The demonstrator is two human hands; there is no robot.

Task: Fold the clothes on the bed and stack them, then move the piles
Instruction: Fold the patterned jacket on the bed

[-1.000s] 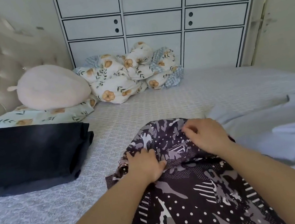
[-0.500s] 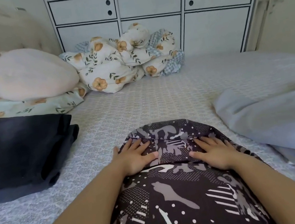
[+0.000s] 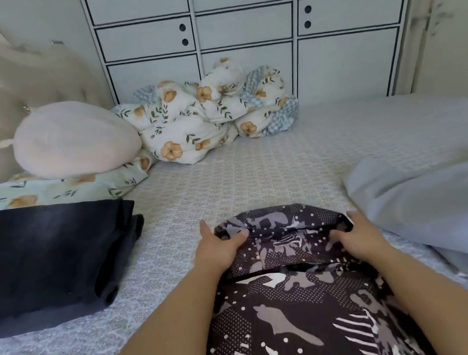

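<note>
On the near middle of the bed, the patterned garment lies with its long axis running from the person out toward the far side, its far end turned over in a band. Each hand holds one corner of that band: the left hand at the left corner and the right hand at the right, thumbs on top and fingers tucked round the edge. A folded dark pile lies well to the left, nearer the left hand; pale blue clothing lies just right.
</note>
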